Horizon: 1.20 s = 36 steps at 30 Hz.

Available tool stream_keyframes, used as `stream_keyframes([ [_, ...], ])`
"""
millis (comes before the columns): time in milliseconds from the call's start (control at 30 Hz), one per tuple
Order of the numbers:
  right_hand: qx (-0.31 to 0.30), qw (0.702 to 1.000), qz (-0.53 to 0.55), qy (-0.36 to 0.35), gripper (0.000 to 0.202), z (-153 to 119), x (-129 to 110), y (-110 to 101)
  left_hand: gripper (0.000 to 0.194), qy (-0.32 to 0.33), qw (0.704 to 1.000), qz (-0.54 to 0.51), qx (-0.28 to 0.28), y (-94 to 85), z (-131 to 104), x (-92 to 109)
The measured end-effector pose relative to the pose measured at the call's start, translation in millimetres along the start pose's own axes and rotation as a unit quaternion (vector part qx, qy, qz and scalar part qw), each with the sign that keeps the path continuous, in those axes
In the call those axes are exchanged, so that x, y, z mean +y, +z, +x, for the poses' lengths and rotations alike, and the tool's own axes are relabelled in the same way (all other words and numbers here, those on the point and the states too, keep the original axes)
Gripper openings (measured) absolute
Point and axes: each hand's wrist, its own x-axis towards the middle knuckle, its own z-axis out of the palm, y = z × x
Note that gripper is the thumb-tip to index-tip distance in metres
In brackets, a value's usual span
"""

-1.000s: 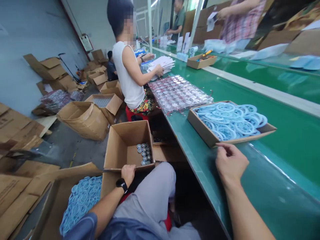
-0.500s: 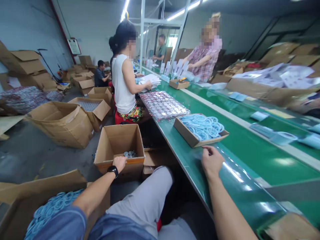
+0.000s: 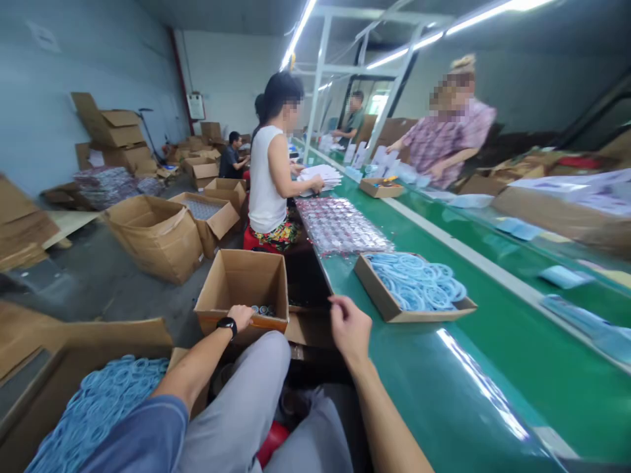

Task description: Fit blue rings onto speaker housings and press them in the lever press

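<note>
My left hand (image 3: 241,317) is closed over the near rim of an open cardboard box (image 3: 211,320), its fingertips hidden inside. Small round light-blue and dark pieces (image 3: 263,310) lie at the bottom of that box. My right hand (image 3: 351,327) is above the table's near edge, left of a shallow cardboard tray (image 3: 419,316). Its fingers are curled together, and anything between them is too small or hidden to make out. Light-blue rings (image 3: 414,279) are heaped in the tray.
At lower left a large cardboard box (image 3: 118,332) holds many more blue rings (image 3: 98,407). Packed clear pieces (image 3: 345,226) cover part of the green table (image 3: 424,387). A person in a white top (image 3: 269,177) sits ahead; another in a plaid shirt (image 3: 453,141) stands across.
My right hand has moved left, from beside the ring tray to the table edge. My left hand stays at the box rim. The camera view has shifted.
</note>
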Motion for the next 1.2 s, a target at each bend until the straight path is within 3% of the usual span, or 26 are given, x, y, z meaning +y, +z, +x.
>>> stream_keyframes([
  [100,-0.172,0.982,-0.018,-0.076,0.034,22.0,-31.7,74.4,0.029,-0.002,0.999,-0.013,-0.048,-3.1,15.0,-6.4],
  [200,-0.305,0.942,-0.055,-0.13,0.032,14.9,-42.8,140.9,0.028,-0.01,0.995,-0.02,-0.095,-3.7,27.4,-11.3],
  [267,-0.353,0.919,-0.084,-0.153,0.03,-2.5,-39.5,169.3,0.028,-0.019,0.993,-0.022,-0.111,-2.0,30.3,-11.1],
  [333,-0.367,0.909,-0.115,-0.16,0.031,-19.6,-32.6,184.7,0.029,-0.032,0.994,-0.018,-0.107,0.7,27.5,-7.7],
  [433,-0.36,0.906,-0.155,-0.159,0.03,-32.7,-24.0,190.9,0.028,-0.043,0.996,-0.001,-0.079,2.6,15.4,2.5],
  [700,-0.327,0.906,-0.214,-0.164,0.034,-28.5,-14.3,181.5,0.024,-0.01,1.0,0.028,-0.007,-8.9,0.3,25.7],
  [1000,-0.367,0.868,-0.26,-0.213,0.043,-31.1,-2.9,202.4,0.016,-0.026,0.998,-0.037,0.05,31.0,3.7,17.2],
  [1200,-0.391,0.854,-0.274,-0.207,0.047,-27.7,3.3,211.9,0.013,-0.005,0.995,-0.055,0.082,38.2,3.9,16.2],
])
